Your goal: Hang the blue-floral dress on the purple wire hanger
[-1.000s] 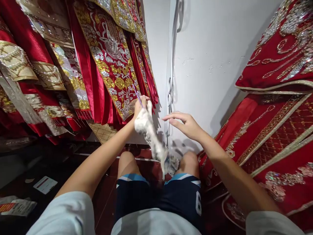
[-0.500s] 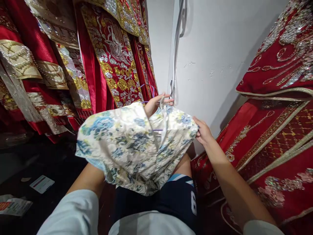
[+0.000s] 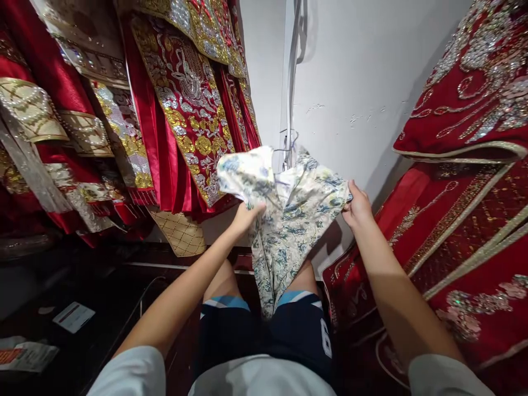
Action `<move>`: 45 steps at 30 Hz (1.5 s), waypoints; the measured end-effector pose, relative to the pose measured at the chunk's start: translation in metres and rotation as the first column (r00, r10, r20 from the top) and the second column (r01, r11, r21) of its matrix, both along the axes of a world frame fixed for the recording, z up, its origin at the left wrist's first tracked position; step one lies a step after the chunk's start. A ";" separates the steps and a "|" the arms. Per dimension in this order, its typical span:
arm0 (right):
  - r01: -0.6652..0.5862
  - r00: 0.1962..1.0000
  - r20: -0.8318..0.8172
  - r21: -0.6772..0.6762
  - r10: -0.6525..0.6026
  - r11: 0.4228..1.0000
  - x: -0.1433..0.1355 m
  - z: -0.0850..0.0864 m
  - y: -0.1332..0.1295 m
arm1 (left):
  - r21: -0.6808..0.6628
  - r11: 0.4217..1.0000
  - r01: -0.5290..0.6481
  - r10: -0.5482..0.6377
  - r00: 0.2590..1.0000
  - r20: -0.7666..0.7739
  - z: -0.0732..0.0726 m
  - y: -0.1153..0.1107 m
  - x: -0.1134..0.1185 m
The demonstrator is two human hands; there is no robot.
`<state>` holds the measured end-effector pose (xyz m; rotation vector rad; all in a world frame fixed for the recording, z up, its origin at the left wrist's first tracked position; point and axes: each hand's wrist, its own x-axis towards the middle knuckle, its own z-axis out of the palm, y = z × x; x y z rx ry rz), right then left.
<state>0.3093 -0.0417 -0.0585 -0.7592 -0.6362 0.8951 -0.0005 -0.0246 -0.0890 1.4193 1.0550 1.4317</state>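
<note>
A cream garment (image 3: 284, 231) with a blue and yellow floral print hangs in front of my legs, its V-shaped neckline facing me. The dark hook of a hanger (image 3: 284, 147) rises from its neck opening. At its left side, below the sleeve, my left hand (image 3: 247, 216) is closed on the fabric. My right hand (image 3: 357, 206) pinches the end of the right sleeve and draws it out sideways. The lower part tapers down between my knees in folds.
Red gowns with gold and silver embroidery (image 3: 193, 121) hang at the left. Another beaded red gown (image 3: 466, 209) stands close at the right. Behind is a white wall (image 3: 346, 71). A dark surface at lower left bears a white card (image 3: 74, 317) and a crumpled packet (image 3: 31, 355).
My left hand has come out from the neckline area and now grips the garment's left side. The garment has swung from a bunched, sideways spread to hanging down. My right hand still holds the sleeve.
</note>
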 end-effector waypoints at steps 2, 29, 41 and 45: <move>0.006 0.995 0.100 0.024 -0.008 1.000 -0.005 -0.005 0.000 | -0.011 1.000 0.013 -0.014 0.999 -0.051 -0.021 -0.008 0.003; -0.268 0.642 0.682 -0.227 0.349 0.936 -0.140 -0.103 -0.028 | -0.116 0.992 0.038 -0.054 0.990 -0.133 -0.050 -0.046 0.012; -0.161 0.944 0.257 -0.182 0.205 0.970 -0.148 -0.121 -0.083 | -0.083 0.989 -0.125 0.128 0.991 0.036 -0.063 -0.053 0.020; -0.139 0.950 0.251 -0.185 0.184 0.973 -0.142 -0.114 -0.087 | -0.073 0.980 -0.184 0.185 0.983 0.008 -0.068 -0.058 0.030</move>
